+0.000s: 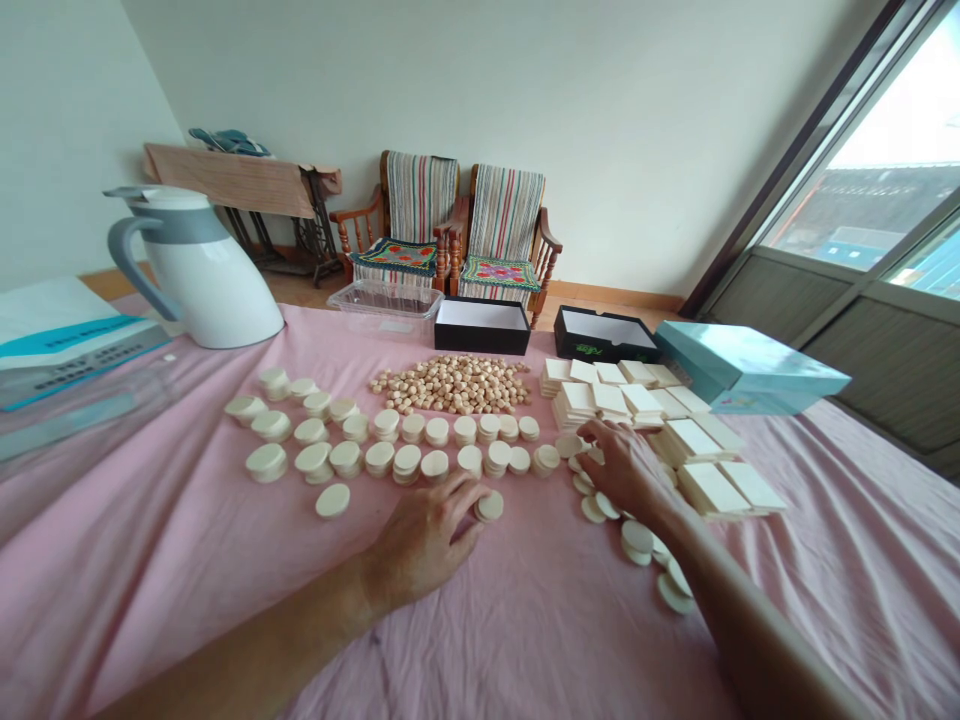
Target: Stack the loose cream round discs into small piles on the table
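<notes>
My left hand (431, 525) rests on the cloth, thumb and index finger on either side of a short stack of round wooden discs (490, 507). Over a loose heap of the same discs (592, 508) is my right hand (621, 465), its fingers apart and the tips touching or just above the discs; whether one is pinched is hidden. Two uneven rows of disc stacks (346, 459) run across beyond my left hand. Close behind my right hand stand stacks of square wooden tiles (576, 400). A single disc pile (332, 501) sits nearer me at left.
A pink cloth (187, 590) covers the table. Beyond the rows lie a pile of small wooden pieces (454, 385), black boxes (482, 340) and a clear plastic tray (390, 305). A white-grey jug (214, 275) stands left; a light-blue box (750, 370) stands right.
</notes>
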Motion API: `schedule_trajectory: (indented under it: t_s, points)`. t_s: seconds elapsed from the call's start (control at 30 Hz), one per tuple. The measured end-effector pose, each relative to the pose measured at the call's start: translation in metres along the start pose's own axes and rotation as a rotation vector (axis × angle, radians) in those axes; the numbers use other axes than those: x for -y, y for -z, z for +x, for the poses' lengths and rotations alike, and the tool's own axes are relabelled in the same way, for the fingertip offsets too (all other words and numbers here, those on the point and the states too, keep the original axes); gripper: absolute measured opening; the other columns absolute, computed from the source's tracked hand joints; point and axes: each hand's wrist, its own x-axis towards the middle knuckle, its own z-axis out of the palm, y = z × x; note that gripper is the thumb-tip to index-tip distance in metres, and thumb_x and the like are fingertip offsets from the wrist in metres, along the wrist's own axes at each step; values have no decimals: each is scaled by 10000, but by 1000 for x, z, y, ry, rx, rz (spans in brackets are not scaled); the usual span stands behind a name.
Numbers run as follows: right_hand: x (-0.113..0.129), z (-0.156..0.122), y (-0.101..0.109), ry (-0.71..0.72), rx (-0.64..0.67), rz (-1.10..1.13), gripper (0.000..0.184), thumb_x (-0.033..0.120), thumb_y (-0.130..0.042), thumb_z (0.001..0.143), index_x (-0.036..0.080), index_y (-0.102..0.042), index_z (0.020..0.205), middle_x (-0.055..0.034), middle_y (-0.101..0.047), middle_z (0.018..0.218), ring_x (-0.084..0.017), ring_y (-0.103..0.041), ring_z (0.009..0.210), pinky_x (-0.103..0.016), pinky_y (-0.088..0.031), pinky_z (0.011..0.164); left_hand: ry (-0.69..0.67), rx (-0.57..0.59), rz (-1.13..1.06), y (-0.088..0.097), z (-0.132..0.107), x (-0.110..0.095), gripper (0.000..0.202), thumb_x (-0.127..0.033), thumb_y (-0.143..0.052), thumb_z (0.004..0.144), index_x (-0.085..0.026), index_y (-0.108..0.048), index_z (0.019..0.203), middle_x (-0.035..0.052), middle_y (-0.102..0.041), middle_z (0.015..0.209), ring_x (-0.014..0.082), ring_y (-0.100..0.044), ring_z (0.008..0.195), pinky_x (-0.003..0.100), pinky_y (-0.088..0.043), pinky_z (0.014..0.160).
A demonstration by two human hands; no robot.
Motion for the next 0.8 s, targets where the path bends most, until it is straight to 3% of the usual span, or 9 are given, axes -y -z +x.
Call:
schedule_trajectory:
  t_s: [0.37, 0.6, 0.8]
  points:
    - [10, 4, -8, 141, 36, 20, 347, 181, -548, 754, 196, -634, 1090, -98, -575, 1021, -236, -493, 987, -317, -367, 814, 5, -5, -1, 0, 0, -1, 286, -125, -517, 795, -232, -554, 1057, 24, -596, 1007, 167, -585, 912, 269, -468, 825]
    - [10, 5, -12, 152, 1, 82, 253, 174, -549, 741, 171, -626, 982, -83, -566, 956, -209, -511, 933, -284, -378, 764, 7, -2, -7, 0, 0, 0, 283, -134, -521, 795, -233, -556, 1058, 27, -600, 1015, 171, -585, 914, 278, -471, 827]
    - [11, 18, 3, 158, -99, 203, 223, 189, -539, 759, 178, -590, 976, -51, -589, 884, -178, -535, 831, -272, -391, 727, 24, 20, -19, 1, 0, -1, 295, -131, -515, 792, -230, -563, 1066, 33, -602, 1033, 180, -582, 927, 295, -471, 837]
